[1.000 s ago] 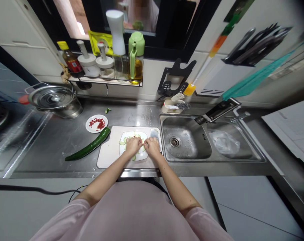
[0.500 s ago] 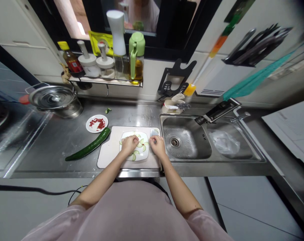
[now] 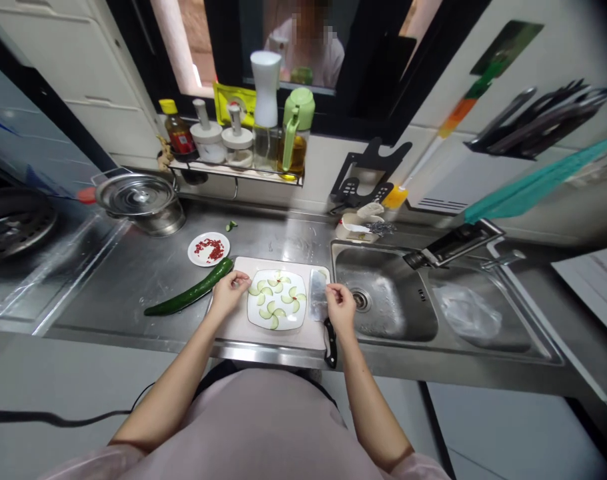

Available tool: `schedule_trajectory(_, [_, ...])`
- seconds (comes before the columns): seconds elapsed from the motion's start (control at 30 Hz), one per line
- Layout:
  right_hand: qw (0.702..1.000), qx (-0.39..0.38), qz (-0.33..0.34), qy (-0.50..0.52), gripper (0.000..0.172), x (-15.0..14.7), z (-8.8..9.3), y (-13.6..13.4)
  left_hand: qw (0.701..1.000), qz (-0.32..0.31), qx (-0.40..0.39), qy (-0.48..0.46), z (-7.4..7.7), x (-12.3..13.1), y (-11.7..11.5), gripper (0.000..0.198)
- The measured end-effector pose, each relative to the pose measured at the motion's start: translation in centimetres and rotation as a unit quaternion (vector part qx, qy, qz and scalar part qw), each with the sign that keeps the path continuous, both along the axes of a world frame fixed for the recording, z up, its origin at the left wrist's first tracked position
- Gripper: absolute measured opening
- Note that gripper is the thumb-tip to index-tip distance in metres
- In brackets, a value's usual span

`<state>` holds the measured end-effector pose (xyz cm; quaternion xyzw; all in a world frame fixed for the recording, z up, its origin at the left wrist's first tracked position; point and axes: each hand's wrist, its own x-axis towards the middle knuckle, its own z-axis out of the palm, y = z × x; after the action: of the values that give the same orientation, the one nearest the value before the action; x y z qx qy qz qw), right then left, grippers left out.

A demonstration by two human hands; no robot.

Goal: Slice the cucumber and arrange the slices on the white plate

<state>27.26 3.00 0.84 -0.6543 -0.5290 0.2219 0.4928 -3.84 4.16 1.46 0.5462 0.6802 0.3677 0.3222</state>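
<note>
A square white plate (image 3: pixel 253 317) lies on the white cutting board (image 3: pixel 231 332), with thin pale green slices (image 3: pixel 272 315) arranged like flower petals and small red bits at some centres. Left of the plate, my left hand (image 3: pixel 228 293) hovers with thumb and fingers pinched; what they hold, if anything, is too small to tell. My right hand (image 3: pixel 342 307) is also pinched, over the board's right edge beside a cleaver (image 3: pixel 317 300) with a black handle. A long green cucumber (image 3: pixel 191 291) rests left of the board. Behind it stands a small white plate (image 3: pixel 193 257) of chopped red bits.
A double sink (image 3: pixel 388 320) is at the right, with a plastic bag (image 3: pixel 468 310) in its far basin. A lidded steel pot (image 3: pixel 158 217) stands back left. Bottles and jars line a wall shelf (image 3: pixel 243 172). Small green scraps (image 3: pixel 231 226) lie on the counter.
My left hand has moved left off the square plate, uncovering the slices. My right hand has shifted right, baring more of the cleaver. The camera view has also shifted.
</note>
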Motion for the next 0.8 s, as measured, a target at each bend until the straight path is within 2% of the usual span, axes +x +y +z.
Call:
schedule_trajectory(0.2, [1.000,0.005,0.011,0.028,0.032,-0.7,0.3,0.0,0.999,0.048,0.012,-0.019,0.5,-3.5,1.0,0.026])
schedule_trajectory(0.4, [0.999,-0.006,0.009,0.049,0.036,-0.8,0.1,-0.2,0.994,0.093,0.025,-0.044,0.2,-6.1,1.5,0.027])
schedule_trajectory(0.53, [0.998,-0.008,0.002,0.060,0.039,-0.7,0.1,-0.5,0.989,0.134,0.038,-0.042,-0.1,-8.7,2.8,0.028])
schedule_trajectory(0.67, [0.998,-0.013,0.004,0.056,0.042,-0.6,0.3,-0.7,0.981,0.194,0.013,0.013,0.2,-11.5,5.2,0.026])
schedule_trajectory(0.8, [0.999,-0.022,0.001,0.046,0.044,-0.6,0.5,-0.8,0.963,0.221,-0.088,0.127,0.5,-13.3,7.6,0.024])
